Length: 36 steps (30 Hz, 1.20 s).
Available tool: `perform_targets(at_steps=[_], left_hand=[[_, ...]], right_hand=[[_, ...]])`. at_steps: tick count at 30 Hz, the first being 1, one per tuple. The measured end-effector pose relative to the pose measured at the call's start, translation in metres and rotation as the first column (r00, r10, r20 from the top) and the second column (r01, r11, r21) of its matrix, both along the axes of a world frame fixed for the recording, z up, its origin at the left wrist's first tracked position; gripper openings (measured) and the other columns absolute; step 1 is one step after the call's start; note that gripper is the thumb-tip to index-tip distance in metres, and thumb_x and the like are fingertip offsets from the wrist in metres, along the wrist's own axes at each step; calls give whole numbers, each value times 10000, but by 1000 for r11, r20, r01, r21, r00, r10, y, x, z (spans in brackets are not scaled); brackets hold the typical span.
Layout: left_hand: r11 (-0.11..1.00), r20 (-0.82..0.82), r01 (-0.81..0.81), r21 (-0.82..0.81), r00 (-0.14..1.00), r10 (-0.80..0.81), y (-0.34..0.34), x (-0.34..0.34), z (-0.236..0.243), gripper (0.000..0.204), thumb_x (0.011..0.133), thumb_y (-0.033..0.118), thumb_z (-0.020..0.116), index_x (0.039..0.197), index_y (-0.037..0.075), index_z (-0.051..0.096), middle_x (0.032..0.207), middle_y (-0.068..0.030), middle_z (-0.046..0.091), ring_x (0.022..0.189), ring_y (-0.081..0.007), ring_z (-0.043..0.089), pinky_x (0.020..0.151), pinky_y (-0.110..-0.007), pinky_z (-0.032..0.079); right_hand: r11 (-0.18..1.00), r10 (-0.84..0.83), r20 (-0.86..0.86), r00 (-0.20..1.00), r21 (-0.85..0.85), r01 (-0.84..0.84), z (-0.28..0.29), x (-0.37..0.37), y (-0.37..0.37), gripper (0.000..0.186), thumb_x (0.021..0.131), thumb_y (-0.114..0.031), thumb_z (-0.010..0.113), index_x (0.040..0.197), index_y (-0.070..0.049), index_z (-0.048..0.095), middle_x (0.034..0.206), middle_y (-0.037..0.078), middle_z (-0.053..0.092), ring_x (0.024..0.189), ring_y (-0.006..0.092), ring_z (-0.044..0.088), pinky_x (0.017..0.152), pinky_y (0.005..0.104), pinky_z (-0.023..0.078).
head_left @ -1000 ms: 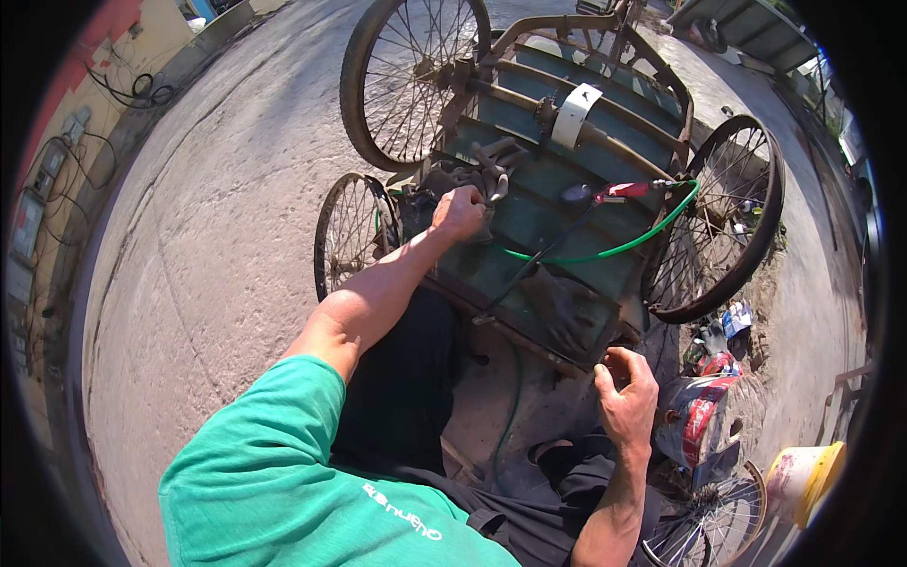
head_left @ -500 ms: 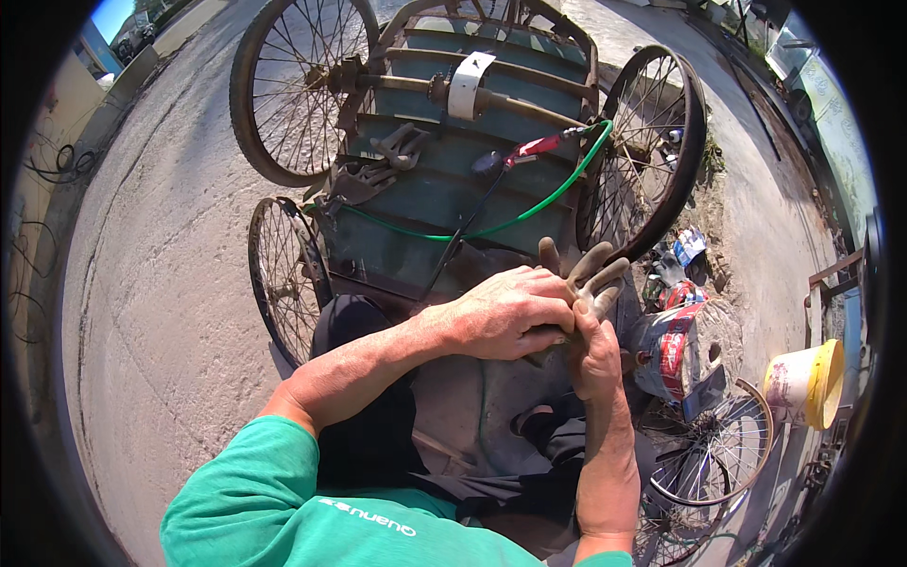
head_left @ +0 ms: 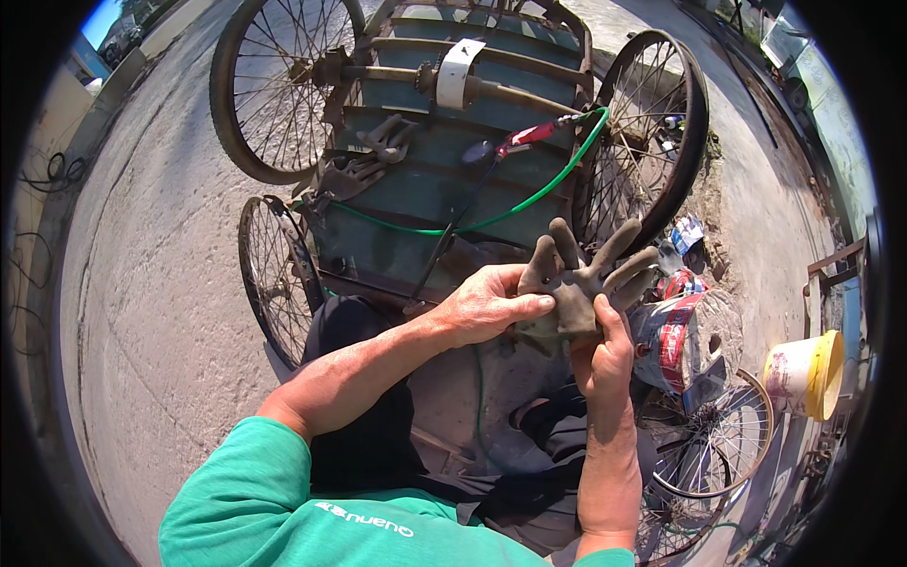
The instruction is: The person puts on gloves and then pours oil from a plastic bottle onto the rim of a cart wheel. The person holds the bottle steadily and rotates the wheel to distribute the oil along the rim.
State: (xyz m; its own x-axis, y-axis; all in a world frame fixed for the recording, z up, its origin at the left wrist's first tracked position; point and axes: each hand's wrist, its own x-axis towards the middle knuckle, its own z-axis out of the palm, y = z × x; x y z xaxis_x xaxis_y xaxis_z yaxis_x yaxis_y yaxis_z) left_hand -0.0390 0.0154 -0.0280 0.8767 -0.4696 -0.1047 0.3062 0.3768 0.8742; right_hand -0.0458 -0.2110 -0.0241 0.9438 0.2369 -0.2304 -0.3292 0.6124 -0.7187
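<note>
A dirty grey-brown work glove (head_left: pixel 573 300) is spread between my two hands, its fingers pointing away from me. My left hand (head_left: pixel 487 304) pinches the glove's left side, thumb on top. From the right, my right hand (head_left: pixel 605 352) grips its other edge near the cuff, thumb along the surface. Beyond them lies an upturned cart (head_left: pixel 515 189) with a green panel and spoked wheels. Another pair of work gloves (head_left: pixel 385 139) rests on its left side. A red air inflator (head_left: pixel 525 138) with a round gauge and a green hose (head_left: pixel 557 178) lies across the panel.
A large wheel (head_left: pixel 661 142) stands close beyond my right hand. To the right are a wrapped round bundle (head_left: pixel 680 345), a loose spoked rim (head_left: pixel 756 444) and a white bucket with a yellow rim (head_left: pixel 794 378). A smaller wheel (head_left: pixel 269 283) is at left.
My left hand has drawn back to the left from beside my right hand. The glove, bunched before, is now opened out flat between both hands.
</note>
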Motion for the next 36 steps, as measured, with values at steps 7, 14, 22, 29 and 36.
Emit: perform_targets(at_steps=[7, 14, 22, 29, 36], left_hand=[[936, 64, -353, 20, 934, 351, -7, 1, 13, 144, 1058, 167, 726, 1101, 29, 721, 856, 79, 599, 749, -16, 507, 632, -228, 416], [868, 157, -297, 398, 954, 254, 10, 11, -3, 383, 1007, 384, 755, 1038, 5, 702, 864, -3, 634, 790, -92, 561, 714, -302, 486], [946, -115, -41, 322, 990, 82, 6, 11, 5, 654, 1048, 414, 738, 1474, -56, 580, 1206, -117, 728, 1097, -159, 681, 966, -321, 536], [944, 178, -93, 317, 983, 38, 7, 3, 11, 738, 952, 229, 866, 1535, -42, 502, 1318, -143, 672, 1205, -185, 659, 1033, -346, 571], [850, 325, -255, 462, 940, 106, 6, -3, 15, 199, 1019, 25, 705, 1213, -17, 715, 1094, -74, 782, 1011, -111, 714, 902, -295, 595]], right_hand=[[960, -30, -119, 992, -280, -5, -3, 3, -11, 483, 1093, -350, 646, 1452, -39, 559, 1293, 68, 703, 1137, 181, 700, 961, 348, 542], [537, 302, 516, 802, -787, 304, 19, -30, 23, 510, 834, -260, 934, 1191, -20, 661, 997, 63, 691, 886, 168, 687, 806, 329, 575], [419, 389, 451, 803, -863, 282, 6, -31, 36, 340, 875, -17, 796, 1183, 22, 659, 1009, 123, 746, 915, 201, 737, 822, 328, 591], [719, 140, 274, 952, -688, 92, 3, -22, 26, 164, 1003, -22, 740, 1155, 18, 692, 966, 1, 716, 845, 59, 639, 772, 224, 522], [828, 102, 221, 970, -560, 40, -8, -20, 25, 150, 1028, -78, 766, 1143, 6, 718, 972, -25, 709, 865, 38, 626, 775, 201, 504]])
